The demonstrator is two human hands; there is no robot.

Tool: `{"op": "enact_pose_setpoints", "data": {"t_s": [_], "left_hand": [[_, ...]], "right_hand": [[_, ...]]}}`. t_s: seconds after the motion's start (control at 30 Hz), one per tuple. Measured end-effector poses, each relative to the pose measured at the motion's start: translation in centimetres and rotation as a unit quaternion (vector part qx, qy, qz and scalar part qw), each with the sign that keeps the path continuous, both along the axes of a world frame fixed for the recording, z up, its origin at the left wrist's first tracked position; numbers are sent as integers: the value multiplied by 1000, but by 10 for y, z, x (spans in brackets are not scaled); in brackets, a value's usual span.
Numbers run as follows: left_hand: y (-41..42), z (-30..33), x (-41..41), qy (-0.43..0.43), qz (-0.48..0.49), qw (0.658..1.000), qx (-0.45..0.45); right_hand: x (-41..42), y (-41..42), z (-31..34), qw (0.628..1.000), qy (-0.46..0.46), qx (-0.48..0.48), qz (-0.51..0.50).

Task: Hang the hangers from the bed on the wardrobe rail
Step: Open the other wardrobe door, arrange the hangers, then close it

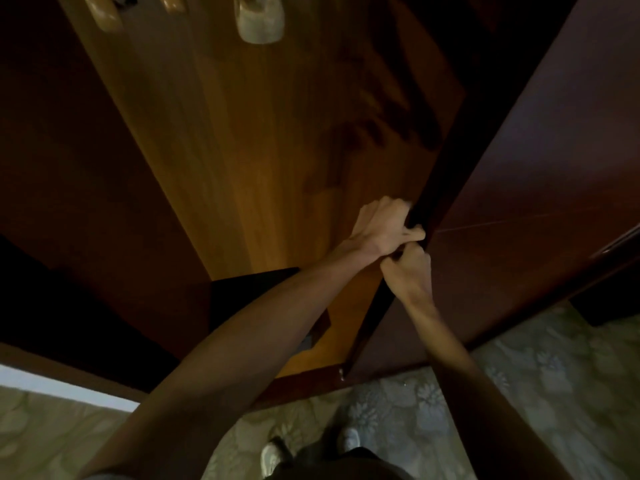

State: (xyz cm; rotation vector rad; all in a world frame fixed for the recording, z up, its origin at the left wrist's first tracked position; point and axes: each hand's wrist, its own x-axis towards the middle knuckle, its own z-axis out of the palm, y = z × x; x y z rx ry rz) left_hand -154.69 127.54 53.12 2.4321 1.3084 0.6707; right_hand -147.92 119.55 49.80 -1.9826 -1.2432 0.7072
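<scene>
I look down into an open wardrobe with a lit wooden back panel (259,150). The ends of three hangers (259,19) hang at the top edge of the view, two brown wooden and one pale. My left hand (384,226) grips the dark edge of the right wardrobe door (536,168), fingers curled round it. My right hand (408,271) sits just below, touching the left hand, its fingers curled at the same door edge. Neither hand holds a hanger. The rail and the bed are out of view.
The dark left door (69,133) stands open at the left. A dark box or shelf (256,285) lies on the wardrobe bottom under my left forearm. Patterned carpet (519,393) covers the floor, with my white shoes (273,455) at the bottom.
</scene>
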Motion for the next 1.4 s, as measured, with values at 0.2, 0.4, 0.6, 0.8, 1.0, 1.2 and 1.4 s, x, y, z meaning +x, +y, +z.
{"op": "enact_pose_setpoints", "data": {"t_s": [0.2,0.4,0.6,0.8,1.0,1.2,1.4], "left_hand": [[-2,-2,-2,-9,19,1000,8],[-2,2,-13,9,13,1000,10],[-5,-3,-33,-7,20,1000,12],[-8,-7,-58,-11,18,1000,13],[-12,-4,-85,-24,15,999,-31],[-16,-5,-103,-38,32,997,-53],[-21,-13,-113,-38,58,997,-40]], "right_hand": [[0,-2,-5,1000,-17,7,9],[3,-4,-5,999,-31,7,11],[4,-3,-15,996,-60,-48,51],[8,-3,-23,986,-115,-100,71],[10,-3,-18,979,-154,-100,84],[3,2,-15,961,-205,-70,174],[-1,-1,-23,946,-234,-15,222]]}}
